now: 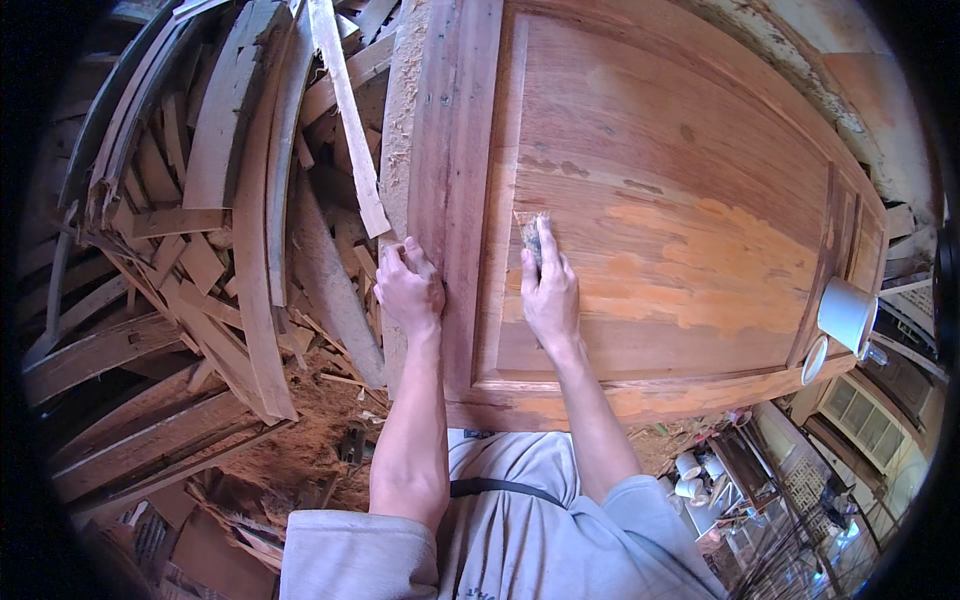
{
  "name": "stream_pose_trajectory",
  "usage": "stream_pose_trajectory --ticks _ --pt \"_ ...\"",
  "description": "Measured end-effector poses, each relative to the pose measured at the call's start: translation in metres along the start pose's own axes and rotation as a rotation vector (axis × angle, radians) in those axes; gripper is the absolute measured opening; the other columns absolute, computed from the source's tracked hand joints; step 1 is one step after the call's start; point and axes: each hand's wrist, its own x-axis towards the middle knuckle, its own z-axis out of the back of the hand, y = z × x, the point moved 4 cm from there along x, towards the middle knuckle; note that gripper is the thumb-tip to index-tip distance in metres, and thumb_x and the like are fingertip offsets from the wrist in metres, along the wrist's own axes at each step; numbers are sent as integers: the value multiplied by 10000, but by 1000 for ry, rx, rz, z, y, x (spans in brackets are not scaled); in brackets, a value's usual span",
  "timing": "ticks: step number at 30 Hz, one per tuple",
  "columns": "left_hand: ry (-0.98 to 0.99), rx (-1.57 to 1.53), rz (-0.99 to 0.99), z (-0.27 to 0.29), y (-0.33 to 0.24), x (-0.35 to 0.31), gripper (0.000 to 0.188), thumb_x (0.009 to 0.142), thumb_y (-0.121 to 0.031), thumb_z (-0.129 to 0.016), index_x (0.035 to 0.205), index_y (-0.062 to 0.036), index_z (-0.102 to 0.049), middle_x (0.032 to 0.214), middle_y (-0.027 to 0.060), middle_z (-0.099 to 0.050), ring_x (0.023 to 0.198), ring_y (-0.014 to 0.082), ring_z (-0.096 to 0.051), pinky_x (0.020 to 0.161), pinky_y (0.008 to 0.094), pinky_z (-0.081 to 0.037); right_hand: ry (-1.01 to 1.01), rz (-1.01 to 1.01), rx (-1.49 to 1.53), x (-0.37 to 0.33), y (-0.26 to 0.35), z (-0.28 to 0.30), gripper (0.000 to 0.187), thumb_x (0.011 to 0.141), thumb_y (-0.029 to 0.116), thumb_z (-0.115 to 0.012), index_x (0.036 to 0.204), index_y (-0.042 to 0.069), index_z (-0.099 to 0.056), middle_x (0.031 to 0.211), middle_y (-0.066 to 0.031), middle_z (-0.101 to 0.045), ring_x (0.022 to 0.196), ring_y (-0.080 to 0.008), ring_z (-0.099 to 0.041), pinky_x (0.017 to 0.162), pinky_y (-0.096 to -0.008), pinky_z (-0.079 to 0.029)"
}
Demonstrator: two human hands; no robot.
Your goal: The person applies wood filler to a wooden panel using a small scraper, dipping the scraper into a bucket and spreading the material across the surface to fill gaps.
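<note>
A panelled wooden door [620, 120] lies flat in front of me, with orange filler [690, 265] smeared across its middle panel. My right hand [552, 300] grips a small, smeared putty knife [530, 232], index finger stretched along it. The tool's wide end touches the panel near its left moulding. At the door's left edge, my left hand [410, 288] is closed with its fingers curled; whatever they may hold is hidden. Just beyond those fingers ends a pale wood strip [352, 120].
Scrap boards and offcuts [200, 250] are heaped along the left, with sawdust [235, 455] below. A white tub [846, 312] and a round white lid [815, 360] sit at the door's right end. Clutter with several small containers [690, 470] lies at the lower right.
</note>
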Motion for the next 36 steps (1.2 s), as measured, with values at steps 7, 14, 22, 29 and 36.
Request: stream_pose_trajectory --ticks 7,14,22,29,36 --pt "15 -20 -5 -2 0 0 484 1023 -434 -393 963 -26 -647 874 265 -667 865 452 -625 777 548 -461 -52 4 -160 12 2 -19 494 1010 189 -497 1489 108 -407 991 -335 -614 827 -467 -663 689 -529 -554" --pt "15 -21 -3 0 1 0 482 1028 -432 -390 955 -26 -640 882 267 -667 886 456 -619 792 547 -458 30 -82 -283 -1 -3 -25 498 997 189 -521 1481 133 -420 907 -312 -599 737 -440 -665 618 -504 -566" --pt "26 -38 -19 1 2 2 485 1029 -425 -395 966 -7 -632 900 281 -666 891 468 -621 798 556 -455 140 -172 -198 -39 3 1 443 983 173 -530 1419 102 -489 982 -317 -632 828 -459 -681 669 -532 -568" --pt "22 -9 -3 -1 3 2 487 1028 -432 -389 979 -18 -642 908 278 -669 888 470 -624 792 556 -461 300 -100 -257 45 27 44 367 947 174 -545 1282 27 -579 870 -315 -664 838 -474 -665 748 -540 -543" --pt "58 -16 14 0 0 2 478 1023 -428 -410 987 -16 -649 934 256 -676 908 439 -631 806 535 -463 347 -27 -374 72 28 23 274 932 110 -515 1169 5 -607 923 -307 -654 839 -484 -642 758 -558 -513"
